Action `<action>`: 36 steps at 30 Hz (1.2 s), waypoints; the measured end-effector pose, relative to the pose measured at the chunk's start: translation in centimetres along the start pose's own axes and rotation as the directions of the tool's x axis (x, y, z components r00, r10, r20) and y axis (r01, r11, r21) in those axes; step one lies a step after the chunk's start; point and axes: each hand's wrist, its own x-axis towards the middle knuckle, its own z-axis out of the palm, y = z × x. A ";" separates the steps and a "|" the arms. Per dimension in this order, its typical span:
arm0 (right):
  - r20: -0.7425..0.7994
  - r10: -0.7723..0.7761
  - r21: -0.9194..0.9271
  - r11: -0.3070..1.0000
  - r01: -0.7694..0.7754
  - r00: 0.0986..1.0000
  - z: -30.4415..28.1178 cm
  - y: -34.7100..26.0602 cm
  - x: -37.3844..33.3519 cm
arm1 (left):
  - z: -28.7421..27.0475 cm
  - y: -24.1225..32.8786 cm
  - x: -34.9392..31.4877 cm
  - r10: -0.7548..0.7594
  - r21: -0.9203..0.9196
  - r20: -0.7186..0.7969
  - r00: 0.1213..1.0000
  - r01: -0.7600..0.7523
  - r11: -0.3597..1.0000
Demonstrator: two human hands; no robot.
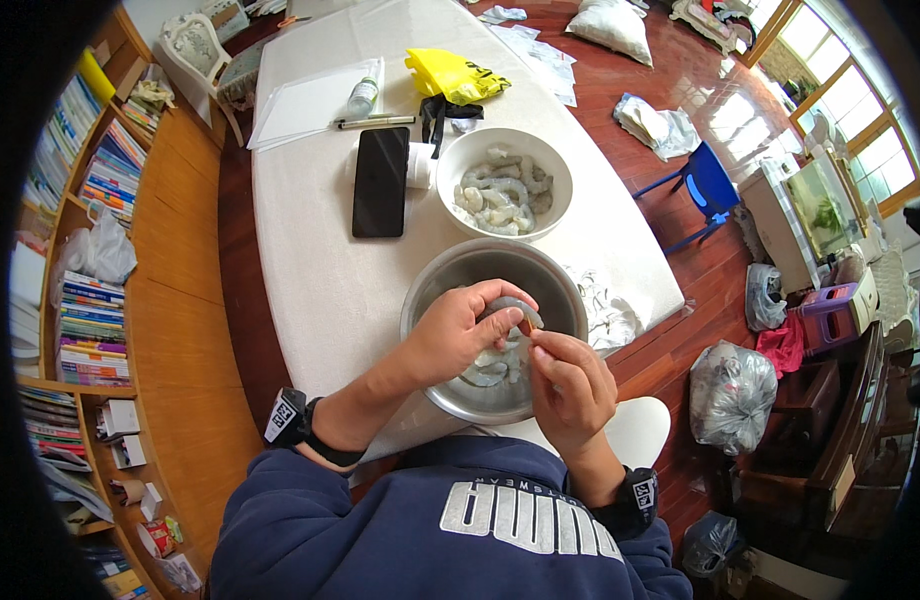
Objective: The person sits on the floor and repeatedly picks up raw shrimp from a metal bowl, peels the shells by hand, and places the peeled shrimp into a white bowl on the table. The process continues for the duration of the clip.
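Above the steel bowl [420, 308], my left hand [455, 335] is closed around a grey raw shrimp [518, 305], its curved back showing over the fingers. My right hand [575, 390] meets it from the right, thumb and forefinger pinched at a small orange-brown bit beside the shrimp; whether that is part of the shrimp or a thin tool, I cannot tell. More shrimp [488, 374] lie in the steel bowl, partly hidden by my hands. Just beyond it, a white bowl [448, 212] holds several pale shrimp [505, 195].
A black phone [381, 182] leans on a white roll [420, 165] left of the white bowl. Farther back are a yellow plastic bag [455, 76], a pen [378, 122], a bottle [363, 97] and paper sheets [298, 112]. White crumpled material [610, 312] lies right of the steel bowl.
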 end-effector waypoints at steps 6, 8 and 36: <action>0.023 -0.057 -0.070 0.996 0.058 0.998 0.2 0.1 0.0 | 0.4 0.2 -0.4 -0.001 0.086 -0.022 1.000 0.003 0.996; 0.051 -0.094 -0.088 0.991 0.099 0.994 0.1 0.2 -0.1 | 0.6 0.2 -0.4 0.014 0.126 -0.033 0.999 -0.010 0.992; -0.042 -0.040 -0.122 0.992 0.035 0.998 -0.3 0.6 0.2 | 1.1 -0.5 -0.4 0.247 0.487 -0.049 0.968 -0.193 0.852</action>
